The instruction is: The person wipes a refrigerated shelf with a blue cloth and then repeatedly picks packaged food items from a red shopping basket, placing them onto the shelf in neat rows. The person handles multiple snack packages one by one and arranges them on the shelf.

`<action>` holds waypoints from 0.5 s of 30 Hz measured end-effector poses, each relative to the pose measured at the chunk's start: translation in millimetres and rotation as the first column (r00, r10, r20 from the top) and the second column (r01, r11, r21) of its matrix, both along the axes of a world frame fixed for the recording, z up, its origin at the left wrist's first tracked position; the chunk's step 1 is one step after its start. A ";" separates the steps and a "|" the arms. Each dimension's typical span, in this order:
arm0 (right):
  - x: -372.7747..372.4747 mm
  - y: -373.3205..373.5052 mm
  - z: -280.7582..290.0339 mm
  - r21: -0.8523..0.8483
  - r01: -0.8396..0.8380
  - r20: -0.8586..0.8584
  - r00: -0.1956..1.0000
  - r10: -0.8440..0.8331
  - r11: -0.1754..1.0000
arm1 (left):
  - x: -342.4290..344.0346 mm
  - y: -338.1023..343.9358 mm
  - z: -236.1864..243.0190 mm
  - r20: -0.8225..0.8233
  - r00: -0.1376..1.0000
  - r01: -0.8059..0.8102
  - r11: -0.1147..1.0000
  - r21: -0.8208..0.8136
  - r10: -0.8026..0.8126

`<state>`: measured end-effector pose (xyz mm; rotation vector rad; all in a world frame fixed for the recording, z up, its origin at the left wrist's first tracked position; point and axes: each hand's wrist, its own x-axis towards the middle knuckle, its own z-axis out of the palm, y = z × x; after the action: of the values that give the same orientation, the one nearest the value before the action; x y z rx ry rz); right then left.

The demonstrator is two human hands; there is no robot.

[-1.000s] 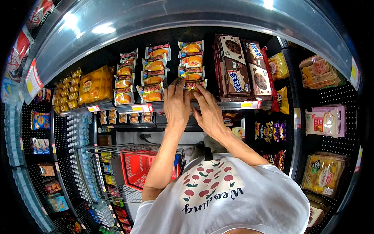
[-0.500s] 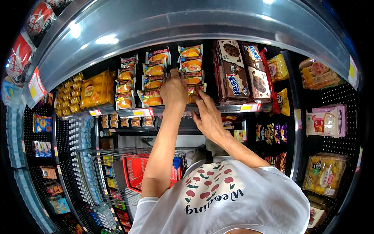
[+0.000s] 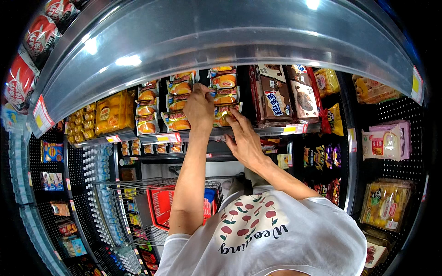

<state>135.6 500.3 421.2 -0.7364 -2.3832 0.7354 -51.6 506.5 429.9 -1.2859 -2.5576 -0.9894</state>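
My left hand (image 3: 199, 109) reaches over the shelf between two columns of wrapped bread-like cakes, its bent fingers against the packs and its fingertips partly hidden. Beside it, my right hand (image 3: 242, 136) rests its fingertips at the right side of the front cake pack (image 3: 221, 116) in the right column. That hand's thumb stands apart, close to the shelf's front edge (image 3: 198, 134). Neither hand lifts a pack. To the left of my left hand lies another column of cake packs (image 3: 176, 103), and a third column (image 3: 147, 110) sits further left.
Large brown cookie bags (image 3: 275, 99) stand to the right and yellow cake packs (image 3: 110, 112) to the left. A curved dark upper shelf (image 3: 230, 37) overhangs the far side. Below, a wire cart (image 3: 138, 184) carries a red basket (image 3: 159, 207). Side racks (image 3: 368, 179) hold more packages.
The view has tilted, so the upper shelf now covers more of the rear packs. Both hands stay at the right cake column, with the left shifted slightly toward the front.
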 end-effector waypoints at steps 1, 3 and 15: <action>-0.2 0.2 -0.5 0.007 0.000 0.001 1.000 0.000 1.000 | -0.6 -0.8 -1.7 -0.007 1.000 0.004 0.999 0.045 -0.003; 0.0 0.9 -1.9 0.020 0.002 0.003 1.000 -0.002 1.000 | 1.6 -1.7 -0.6 0.012 1.000 -0.004 0.998 0.065 0.004; -1.4 5.6 -2.7 -0.005 -0.010 0.027 1.000 0.010 1.000 | 2.2 5.5 -8.7 -0.099 0.994 -0.037 0.998 0.055 0.042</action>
<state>134.1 505.9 418.5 -0.7417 -2.4116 0.7404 -49.3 511.9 421.2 -1.2341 -2.4551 -0.9531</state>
